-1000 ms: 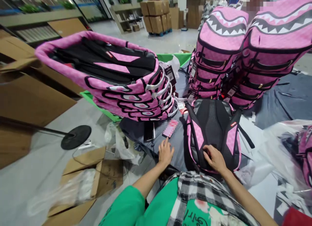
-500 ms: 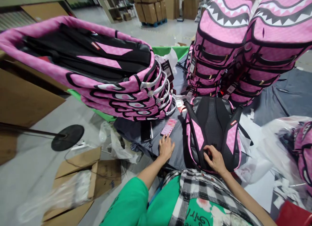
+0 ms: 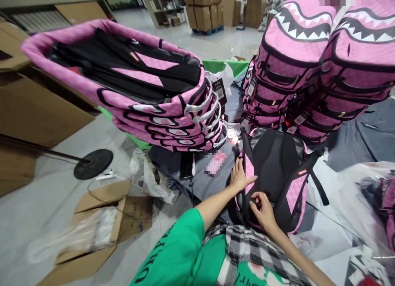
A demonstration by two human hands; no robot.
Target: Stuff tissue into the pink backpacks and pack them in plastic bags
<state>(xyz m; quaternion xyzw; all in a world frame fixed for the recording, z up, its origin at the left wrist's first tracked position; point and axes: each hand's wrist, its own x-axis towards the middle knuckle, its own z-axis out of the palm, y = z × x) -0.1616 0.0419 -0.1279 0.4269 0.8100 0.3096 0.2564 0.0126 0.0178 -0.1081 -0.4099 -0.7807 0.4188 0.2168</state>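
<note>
You have two hands [image 3: 240, 177] on one black-backed backpack [image 3: 274, 166], with three stacks of pink backpacks [image 3: 274, 77] ahead of you, one dark-screened phone [image 3: 187, 166], one blurred pink rectangle [image 3: 216, 162], one round black stand base [image 3: 93, 165] and one open cardboard box [image 3: 137, 214] low on your left.

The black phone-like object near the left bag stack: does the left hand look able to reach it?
Probably yes: the left hand seems to rest on the backpack, but the black object looks mostly uncovered, with only the blurred pink item between.
</note>
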